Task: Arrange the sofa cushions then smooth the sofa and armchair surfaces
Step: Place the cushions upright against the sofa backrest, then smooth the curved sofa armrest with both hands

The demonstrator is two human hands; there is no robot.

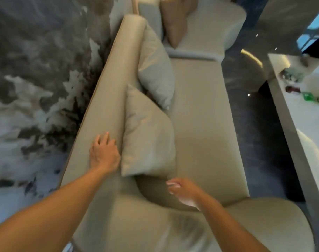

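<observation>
we see near cushion [147, 140] leaning on sofa [200, 106] backrest, close to near arm; second cushion [156, 70] further along same back edge. left hand [104, 153] flat on backrest top, fingers spread, holding nothing, just beside cushion. right hand [182, 191] hovers over seat's near corner, fingers loose and empty. cushion looks soft, light, squashy, so we'd probably pinch both side edges, not middle

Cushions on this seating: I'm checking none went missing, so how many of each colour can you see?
Grey-beige cushions: 3, the near one beside the left hand, the middle one, and a far one partly hidden.
Tan-brown cushions: 1, at the far end.
Total: 4 cushions visible; the top of the view cuts off the far seat.
</observation>
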